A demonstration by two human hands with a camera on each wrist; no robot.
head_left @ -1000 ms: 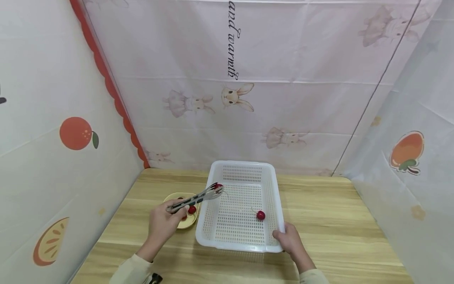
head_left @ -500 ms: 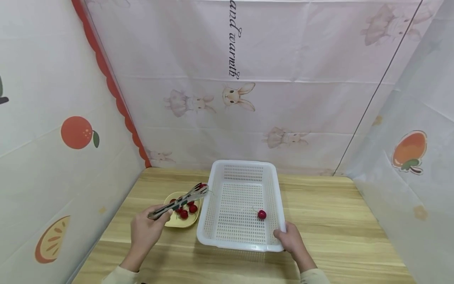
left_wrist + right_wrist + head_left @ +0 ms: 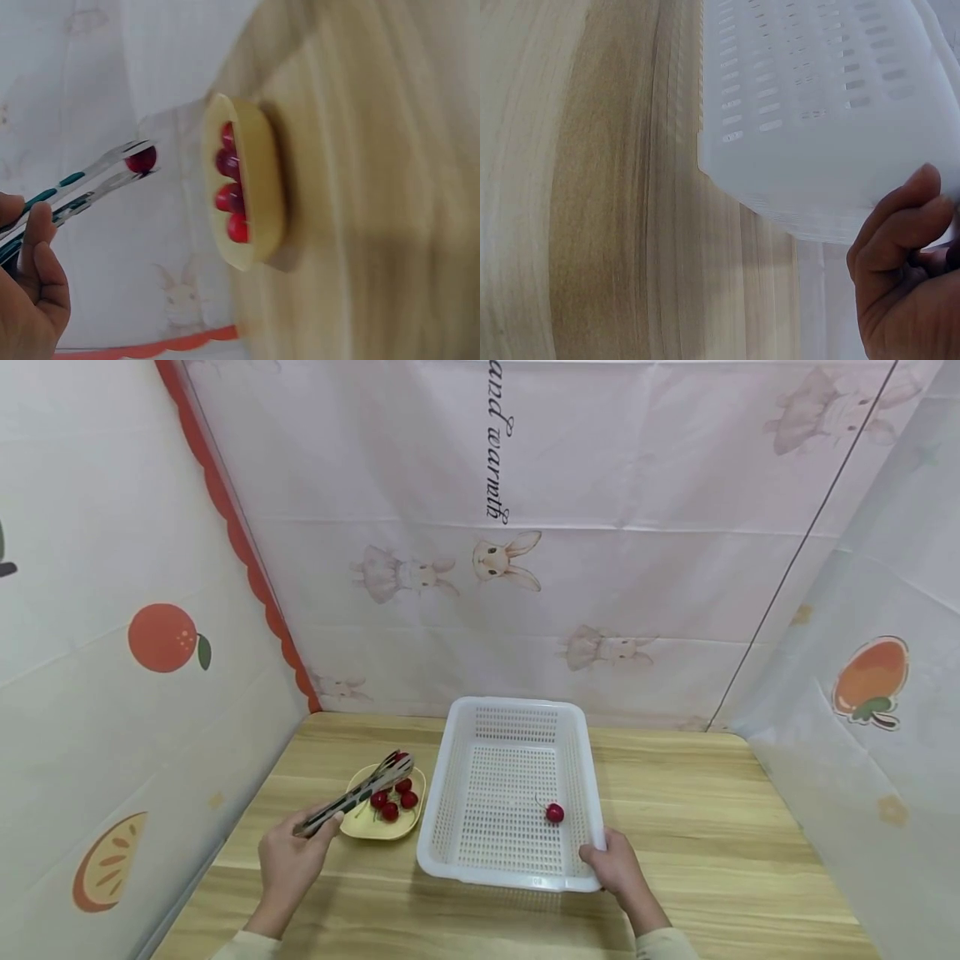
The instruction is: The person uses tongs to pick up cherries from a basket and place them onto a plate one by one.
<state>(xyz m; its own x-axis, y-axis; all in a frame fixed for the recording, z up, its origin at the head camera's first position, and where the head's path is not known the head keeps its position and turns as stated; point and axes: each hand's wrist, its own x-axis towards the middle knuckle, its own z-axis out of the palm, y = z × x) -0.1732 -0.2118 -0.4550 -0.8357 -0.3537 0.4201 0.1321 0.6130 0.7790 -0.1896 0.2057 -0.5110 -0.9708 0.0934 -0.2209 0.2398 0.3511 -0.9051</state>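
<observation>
My left hand grips metal tongs with dark green marks on the arms. Between the tong tips a red cherry is pinched, held above the yellow dish. Several more cherries lie in that dish, some partly covered by the tongs in the head view. My right hand holds the near right corner of a white perforated basket, thumb over the rim and fingers curled below. Inside the basket, toward its right side, sits one cherry with a thin stem.
Everything stands on a wood-grain table. Printed fabric walls close it in behind and at both sides. The basket stands just right of the yellow dish, near the back wall.
My left hand has moved left and toward me, carrying the tongs and pinched cherry from over the basket's left side to above the yellow dish. The right hand stays at the basket corner.
</observation>
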